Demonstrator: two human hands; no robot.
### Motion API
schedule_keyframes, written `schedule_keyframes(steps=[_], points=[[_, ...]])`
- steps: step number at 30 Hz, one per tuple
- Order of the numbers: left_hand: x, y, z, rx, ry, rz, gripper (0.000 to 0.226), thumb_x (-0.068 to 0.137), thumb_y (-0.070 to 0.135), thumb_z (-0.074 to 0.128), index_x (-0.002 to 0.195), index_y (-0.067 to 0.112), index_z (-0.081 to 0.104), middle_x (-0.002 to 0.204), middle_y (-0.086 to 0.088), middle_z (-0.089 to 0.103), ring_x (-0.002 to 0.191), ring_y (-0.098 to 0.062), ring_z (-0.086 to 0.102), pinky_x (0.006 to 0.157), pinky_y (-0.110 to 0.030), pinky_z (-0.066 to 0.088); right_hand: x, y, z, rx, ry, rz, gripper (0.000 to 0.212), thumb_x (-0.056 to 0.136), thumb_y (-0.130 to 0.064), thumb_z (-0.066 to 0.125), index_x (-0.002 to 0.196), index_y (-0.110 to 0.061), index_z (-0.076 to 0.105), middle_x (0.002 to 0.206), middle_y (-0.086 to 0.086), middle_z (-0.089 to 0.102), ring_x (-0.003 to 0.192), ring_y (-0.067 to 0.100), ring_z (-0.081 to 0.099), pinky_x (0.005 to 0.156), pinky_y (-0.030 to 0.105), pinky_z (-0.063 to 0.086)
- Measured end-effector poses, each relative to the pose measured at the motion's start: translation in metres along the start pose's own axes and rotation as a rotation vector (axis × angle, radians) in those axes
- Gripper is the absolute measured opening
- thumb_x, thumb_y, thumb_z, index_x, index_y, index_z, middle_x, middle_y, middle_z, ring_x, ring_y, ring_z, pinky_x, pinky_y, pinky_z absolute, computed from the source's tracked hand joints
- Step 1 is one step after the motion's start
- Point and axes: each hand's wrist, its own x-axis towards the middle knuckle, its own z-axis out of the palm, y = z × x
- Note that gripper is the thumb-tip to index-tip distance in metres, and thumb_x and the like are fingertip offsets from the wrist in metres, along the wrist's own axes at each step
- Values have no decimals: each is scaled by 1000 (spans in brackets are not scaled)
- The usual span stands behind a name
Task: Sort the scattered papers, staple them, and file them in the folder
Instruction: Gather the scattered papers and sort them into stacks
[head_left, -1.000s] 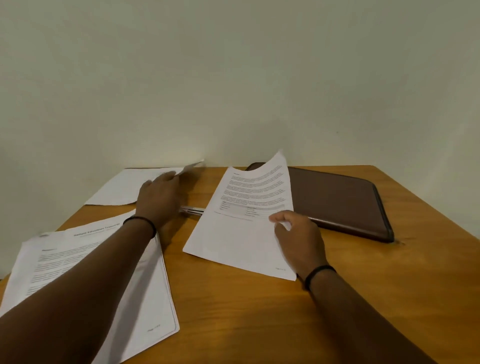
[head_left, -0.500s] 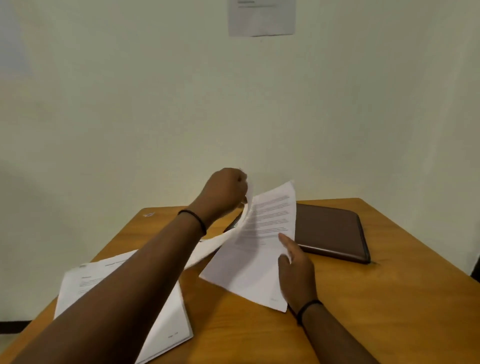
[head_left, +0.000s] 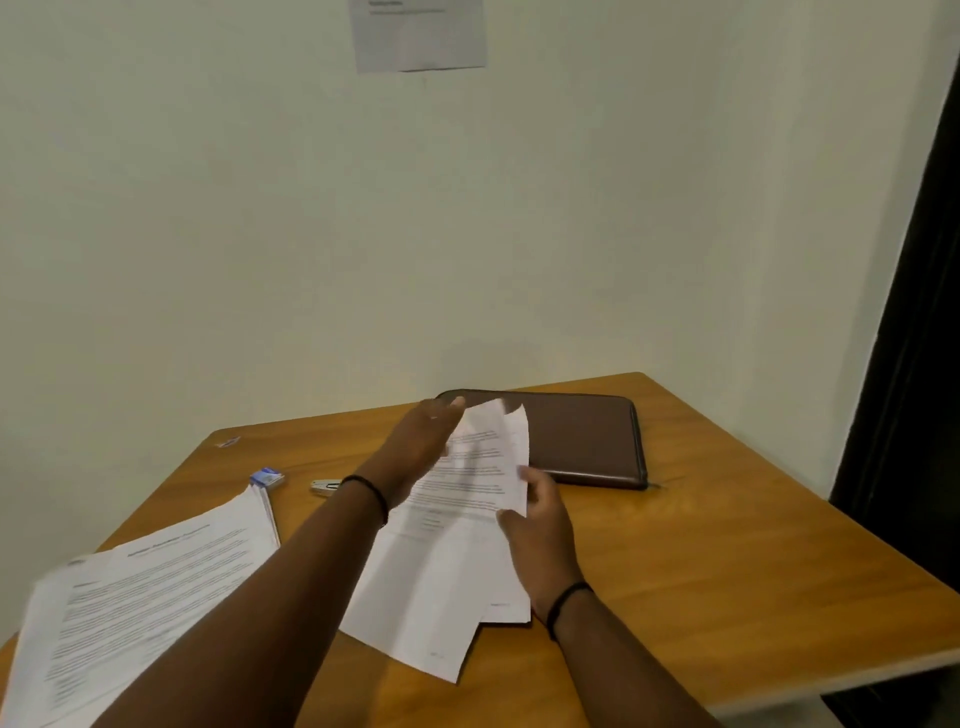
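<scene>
Both hands (head_left: 540, 525) on white, printed, slightly fanned sheets (head_left: 441, 566) above table (head_left: 727, 545).

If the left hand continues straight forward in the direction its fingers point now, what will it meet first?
Probably the near left corner of the flat brown zipped leather folder, which lies just beyond the left hand. The fingertips overlap its edge in the head view, but depth is unclear; if the hand is above the folder, it would reach the pale wall.

Both forearms are bare, each with a thin black band (head_left: 373, 493) around the wrist.
</scene>
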Motion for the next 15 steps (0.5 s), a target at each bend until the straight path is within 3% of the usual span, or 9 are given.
schedule_keyframes(steps=[2,4,5,7,9,12,15], points=[[4,-18,-11,164,161,0,30,100,37,55,121,16,53,109,2,45,97,-18,46,80,-31,39,3,3,-3,100,21,44,56,92,1,59,130,-37,41,111,-7,68,98,15,69,75,34,62],[6,-40,-25,234,222,-135,48,97,34,60,133,4,46,108,1,47,94,-19,47,76,-32,40,6,5,-4,128,14,80,50,93,1,55,133,-29,44,115,-4,69,99,17,69,77,35,61],[5,-50,-31,229,223,-206,47,96,33,61,129,2,47,102,0,51,86,-19,50,70,-31,41,6,5,-3,129,-10,92,42,95,0,52,129,-23,51,116,-2,70,99,18,70,76,34,61],[4,-69,-38,154,229,-293,32,94,32,65,101,4,52,82,-3,50,69,-17,47,57,-29,36,3,4,-5,201,-57,110,33,97,1,48,121,-18,62,115,1,72,99,22,71,76,35,60],[0,-79,-45,28,227,-283,35,91,32,70,78,8,48,73,-9,48,63,-20,43,59,-29,32,0,3,-11,288,-81,107,32,97,2,46,117,-14,66,112,5,74,99,26,71,78,39,60],[-11,-80,-50,-170,120,-312,33,89,31,71,84,-1,68,86,-12,73,75,-31,67,70,-35,47,-1,4,-20,361,-100,102,32,97,3,46,119,-9,66,112,12,73,102,34,69,83,46,58],[-28,-77,-51,-164,74,-297,20,94,22,67,85,4,69,76,-5,75,65,-20,69,63,-26,52,-3,2,-24,377,-151,121,35,96,2,45,123,-9,64,116,16,71,105,39,68,86,49,56]])
